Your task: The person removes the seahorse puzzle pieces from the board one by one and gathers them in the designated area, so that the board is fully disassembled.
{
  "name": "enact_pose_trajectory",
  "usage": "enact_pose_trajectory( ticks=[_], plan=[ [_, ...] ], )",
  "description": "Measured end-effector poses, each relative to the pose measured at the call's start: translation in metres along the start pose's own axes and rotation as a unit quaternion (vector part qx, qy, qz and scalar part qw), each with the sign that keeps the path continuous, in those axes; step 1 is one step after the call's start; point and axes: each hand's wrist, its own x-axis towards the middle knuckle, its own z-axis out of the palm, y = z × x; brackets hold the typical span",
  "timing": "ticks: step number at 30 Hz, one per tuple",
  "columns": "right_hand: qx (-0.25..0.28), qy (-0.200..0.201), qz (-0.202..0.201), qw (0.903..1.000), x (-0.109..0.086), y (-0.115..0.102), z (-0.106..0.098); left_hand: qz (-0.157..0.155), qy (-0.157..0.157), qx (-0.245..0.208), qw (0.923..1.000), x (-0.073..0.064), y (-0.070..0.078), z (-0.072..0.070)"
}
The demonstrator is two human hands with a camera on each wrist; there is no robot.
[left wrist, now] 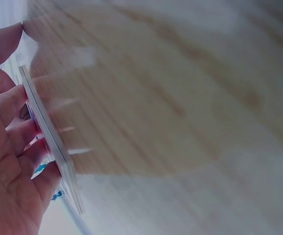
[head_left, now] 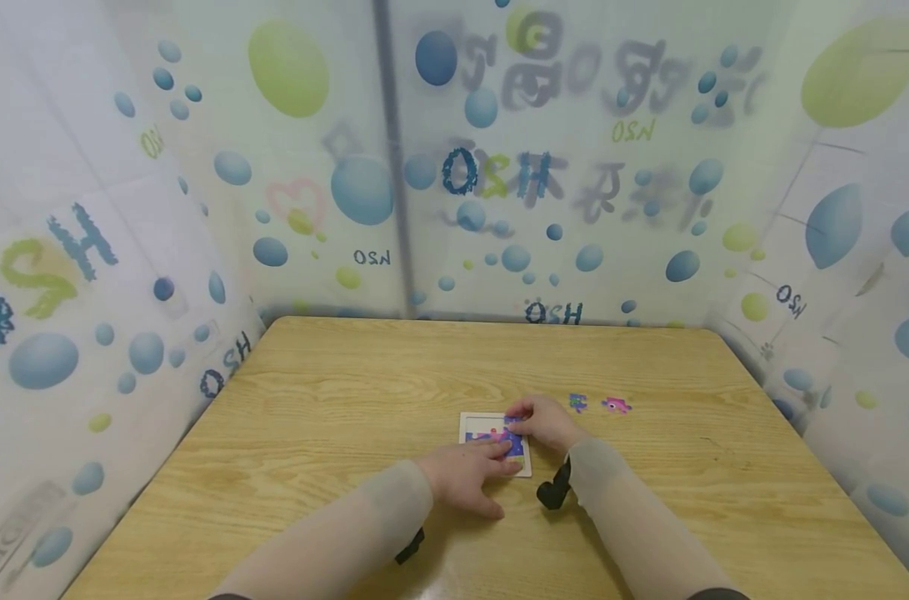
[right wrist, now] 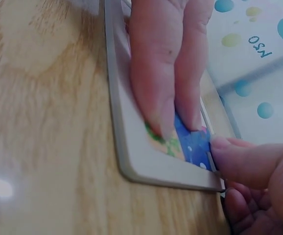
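Observation:
A small jigsaw puzzle in a white tray (head_left: 484, 415) lies on the table, partly filled with blue, purple and pink pieces. My left hand (head_left: 465, 477) rests over its lower part with fingers extended, pressing on the pieces; the left wrist view shows the tray's thin edge (left wrist: 53, 139) beside those fingers. At the tray's upper right corner, my right hand (head_left: 550, 423) pinches a blue-purple puzzle piece (head_left: 511, 422). In the right wrist view its thumb (right wrist: 234, 156) sits at the edge of a blue piece (right wrist: 193, 147), close to two left fingers. Hands hide part of the picture.
Two loose puzzle pieces lie right of the tray: a blue-green one (head_left: 577, 402) and a pink one with an eye (head_left: 616, 405). The wooden table (head_left: 334, 383) is enclosed by patterned curtains (head_left: 484, 275) at the back and both sides.

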Motion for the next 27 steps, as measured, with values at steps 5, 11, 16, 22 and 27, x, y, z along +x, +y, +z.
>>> enact_pose_trajectory(
  ticks=[5, 11, 16, 22, 27],
  plan=[
    [-0.007, -0.003, -0.003, 1.0000, -0.0001, 0.0000, 0.0006, -0.001, -0.002, -0.003, 1.0000, -0.0002, 0.0001, 0.0001],
    [-0.007, 0.003, 0.010, 0.9999, -0.0017, -0.0021, -0.0005, 0.000, 0.000, 0.001, 1.0000, 0.0005, -0.0002, 0.0009],
    [-0.008, 0.005, 0.008, 0.9999, -0.0027, -0.0034, -0.0011, -0.001, 0.001, 0.006, 1.0000, 0.0007, -0.0004, 0.0012],
    [-0.012, -0.001, 0.018, 0.9998, -0.0048, -0.0066, -0.0038, -0.003, -0.004, 0.005, 1.0000, 0.0005, -0.0002, 0.0010],
    [-0.009, -0.006, 0.016, 0.9998, -0.0045, -0.0068, -0.0054, -0.002, -0.005, 0.001, 1.0000, -0.0003, -0.0001, 0.0005]
  ],
)
